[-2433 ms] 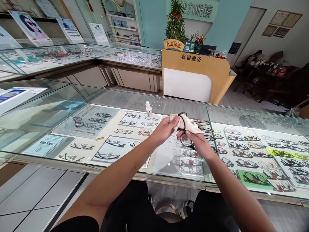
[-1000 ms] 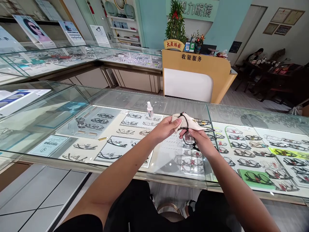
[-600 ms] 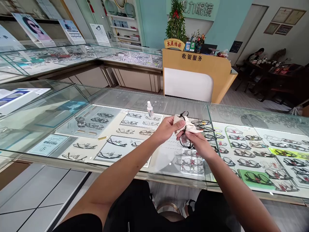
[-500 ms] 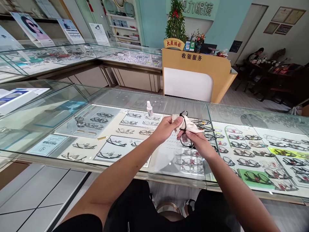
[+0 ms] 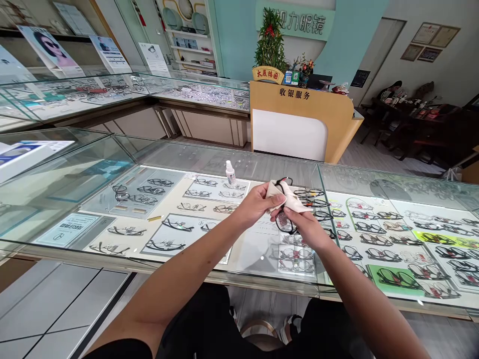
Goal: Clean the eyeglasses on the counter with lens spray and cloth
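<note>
Above the glass counter I hold a pair of black-framed eyeglasses wrapped partly in a cream cleaning cloth. My left hand pinches the cloth over the upper part of the frame, thumb on top. With its fingers closed, my right hand grips the frame and the cloth's lower edge. One lens hangs bare below my hands; the cloth covers much of the other. A small white spray bottle stands on the glass, left of and beyond my hands.
Rows of eyeglasses lie inside the glass display counter. At the left end sits a white box. Across the aisle stands a wooden cashier desk with a plant. A person sits at the far right.
The view has tilted slightly, so the counter sits a little lower. Both hands stay on the eyeglasses and cloth; the left fingers and the cloth's folds have shifted slightly.
</note>
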The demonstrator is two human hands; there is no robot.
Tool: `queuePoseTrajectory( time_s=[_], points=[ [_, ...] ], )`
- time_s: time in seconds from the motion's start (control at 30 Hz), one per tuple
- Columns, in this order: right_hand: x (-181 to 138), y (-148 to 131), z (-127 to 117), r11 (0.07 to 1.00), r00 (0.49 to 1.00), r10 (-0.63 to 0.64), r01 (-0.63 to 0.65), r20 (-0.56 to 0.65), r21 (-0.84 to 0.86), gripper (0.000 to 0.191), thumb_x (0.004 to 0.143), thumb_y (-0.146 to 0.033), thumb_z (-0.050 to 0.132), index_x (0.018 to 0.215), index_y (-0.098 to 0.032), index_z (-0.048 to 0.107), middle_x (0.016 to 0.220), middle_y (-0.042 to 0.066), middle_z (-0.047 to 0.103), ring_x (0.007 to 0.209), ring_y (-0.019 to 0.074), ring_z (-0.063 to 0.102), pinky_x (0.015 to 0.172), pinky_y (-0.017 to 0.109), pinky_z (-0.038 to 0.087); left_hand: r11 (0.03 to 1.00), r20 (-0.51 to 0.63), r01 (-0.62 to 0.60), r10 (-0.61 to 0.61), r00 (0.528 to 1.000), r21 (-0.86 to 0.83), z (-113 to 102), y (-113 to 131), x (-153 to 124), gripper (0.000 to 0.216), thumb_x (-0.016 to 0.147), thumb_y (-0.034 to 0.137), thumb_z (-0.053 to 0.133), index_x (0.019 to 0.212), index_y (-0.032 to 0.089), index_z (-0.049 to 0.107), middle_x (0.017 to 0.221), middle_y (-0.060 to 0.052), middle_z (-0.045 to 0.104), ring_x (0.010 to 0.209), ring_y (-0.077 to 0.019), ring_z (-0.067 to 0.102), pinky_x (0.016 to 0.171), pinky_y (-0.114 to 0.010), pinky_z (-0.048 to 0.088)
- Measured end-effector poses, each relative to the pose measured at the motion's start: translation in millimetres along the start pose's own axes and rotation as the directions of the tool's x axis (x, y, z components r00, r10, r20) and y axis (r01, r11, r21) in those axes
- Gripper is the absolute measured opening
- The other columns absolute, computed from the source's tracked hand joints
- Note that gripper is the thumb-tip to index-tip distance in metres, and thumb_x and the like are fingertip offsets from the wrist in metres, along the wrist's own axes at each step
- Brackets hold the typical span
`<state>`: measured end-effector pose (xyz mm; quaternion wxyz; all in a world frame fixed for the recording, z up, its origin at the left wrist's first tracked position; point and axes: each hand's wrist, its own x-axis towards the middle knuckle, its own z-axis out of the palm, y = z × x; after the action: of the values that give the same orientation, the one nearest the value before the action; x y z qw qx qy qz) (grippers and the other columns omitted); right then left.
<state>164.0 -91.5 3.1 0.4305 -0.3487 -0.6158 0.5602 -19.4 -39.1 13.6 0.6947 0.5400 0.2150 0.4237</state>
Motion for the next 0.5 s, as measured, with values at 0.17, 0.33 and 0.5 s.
queuePoseTrajectory(
  time_s=[0.17, 0.33, 0.5],
  points=[
    [-1.7, -0.6, 2.9, 0.998, 1.000, 0.024, -0.025, -0.010, -0.054, 0.044, 0.105, -0.061, 0.060, 0.105, -0.024, 0.084, 0.100, 0.007, 0.074, 0.096, 0.0243, 0.059, 0.095, 0.037, 0.046, 1.000, -0.105, 0.016, -0.017, 0.994, -0.003, 2.8, -2.9, 1.5, 0.059, 0.087, 0.074, 0.078, 0.090, 0.016, 0.064, 0.050, 0.007, 0.050, 0.040, -0.0096, 0.046, 0.042, -0.025, 0.044],
    [0.4, -1.7, 0.1, 0.998, 0.996, 0.058, -0.058, -0.061, 0.011, 0.048, 0.103, -0.063, 0.061, 0.108, -0.021, 0.084, 0.098, 0.008, 0.078, 0.091, 0.0238, 0.061, 0.091, 0.037, 0.048, 0.988, 0.008, 0.110, -0.109, 0.994, -0.111, -5.6, 3.9, 5.1, 0.058, 0.090, 0.073, 0.074, 0.081, 0.016, 0.065, 0.058, 0.000, 0.058, 0.050, -0.0147, 0.057, 0.051, -0.030, 0.051],
    [0.5, -13.2, -8.8, 0.979, 0.988, 0.034, -0.003, -0.148, 0.205, 0.038, 0.095, -0.059, 0.074, 0.100, -0.023, 0.087, 0.098, 0.008, 0.082, 0.094, 0.0256, 0.068, 0.094, 0.038, 0.052, 0.992, -0.123, -0.029, 0.014, 0.992, -0.123, -11.8, 2.2, 10.0, 0.053, 0.088, 0.067, 0.081, 0.102, 0.016, 0.072, 0.092, -0.007, 0.074, 0.083, -0.0190, 0.070, 0.080, -0.033, 0.058]
  ],
)
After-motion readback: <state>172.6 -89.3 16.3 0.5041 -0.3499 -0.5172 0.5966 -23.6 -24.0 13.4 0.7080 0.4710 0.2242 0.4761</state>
